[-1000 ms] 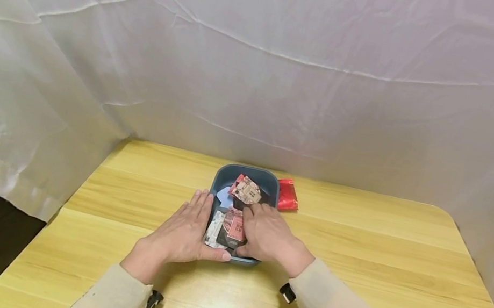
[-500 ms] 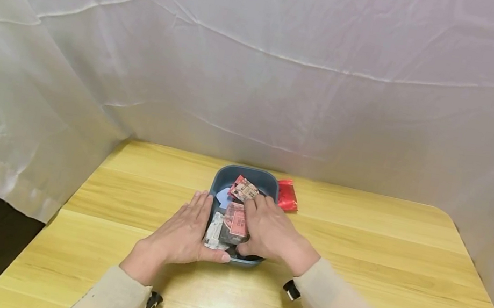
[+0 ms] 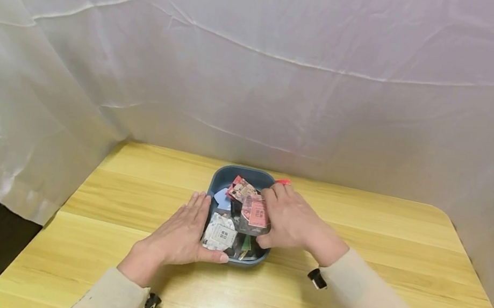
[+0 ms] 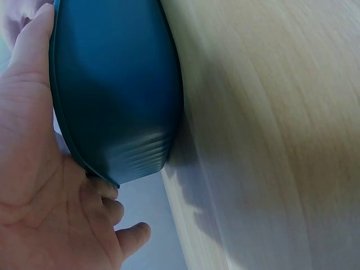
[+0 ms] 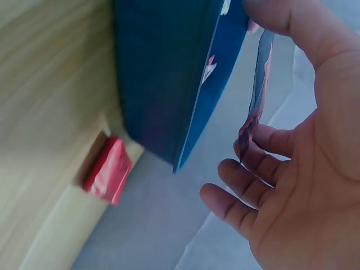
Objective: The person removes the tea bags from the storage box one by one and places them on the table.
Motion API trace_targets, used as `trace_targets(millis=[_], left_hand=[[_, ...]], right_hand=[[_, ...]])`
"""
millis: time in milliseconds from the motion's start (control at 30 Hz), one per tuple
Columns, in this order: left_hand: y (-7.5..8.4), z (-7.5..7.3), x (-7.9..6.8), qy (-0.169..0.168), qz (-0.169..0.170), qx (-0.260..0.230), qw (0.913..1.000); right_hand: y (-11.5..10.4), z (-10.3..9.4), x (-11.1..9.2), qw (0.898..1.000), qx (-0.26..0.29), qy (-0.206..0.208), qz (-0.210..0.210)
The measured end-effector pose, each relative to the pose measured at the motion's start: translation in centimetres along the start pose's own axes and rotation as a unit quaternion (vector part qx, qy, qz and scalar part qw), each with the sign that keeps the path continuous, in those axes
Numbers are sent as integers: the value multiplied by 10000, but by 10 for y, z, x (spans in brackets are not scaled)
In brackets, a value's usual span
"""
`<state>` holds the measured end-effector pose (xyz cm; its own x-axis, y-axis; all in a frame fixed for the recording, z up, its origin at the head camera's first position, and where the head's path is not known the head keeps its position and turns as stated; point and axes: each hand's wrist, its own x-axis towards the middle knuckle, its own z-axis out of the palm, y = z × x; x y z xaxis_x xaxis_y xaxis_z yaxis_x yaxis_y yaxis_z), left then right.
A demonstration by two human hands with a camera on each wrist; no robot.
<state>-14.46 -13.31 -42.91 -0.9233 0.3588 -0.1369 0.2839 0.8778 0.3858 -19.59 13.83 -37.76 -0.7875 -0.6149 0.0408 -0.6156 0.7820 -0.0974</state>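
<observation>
A dark blue plastic bin stands on the table with several small packets in it. My left hand rests along its left rim, fingers straight and thumb across the near rim. My right hand pinches a pink-and-black packet by its edges. In the right wrist view this packet is clear of the bin's rim. Inside the bin lie a white patterned packet, a red-and-beige packet, a light blue piece and a green strip.
Behind my right hand, a red packet lies on the wooden table beside the bin, mostly hidden in the head view. A pale cloth hangs along the table's back and sides.
My right hand has risen and moved right with the pink-and-black packet, uncovering the white packet and green strip. It now hides most of the red packet. My left hand has stayed on the rim.
</observation>
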Motion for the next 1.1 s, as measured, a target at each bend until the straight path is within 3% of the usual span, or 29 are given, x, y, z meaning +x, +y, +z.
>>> trace_targets(millis=[400,667,900,1100], left_hand=[[-2,1,0,-49,-45,37,10000],[-4,-1,-1,-24,-39,-6,10000],[-9,-3,-4,-42,-15,6,10000],[-12,-6,-5,-45,-11,-28,10000]], right_hand=[[51,-8,-21,9994,-50,51,338],[98,-11,-33,9945,-78,-371,973],[124,-8,-26,9911,-117,-615,1171],[129,5,-12,9858,63,-994,1354]])
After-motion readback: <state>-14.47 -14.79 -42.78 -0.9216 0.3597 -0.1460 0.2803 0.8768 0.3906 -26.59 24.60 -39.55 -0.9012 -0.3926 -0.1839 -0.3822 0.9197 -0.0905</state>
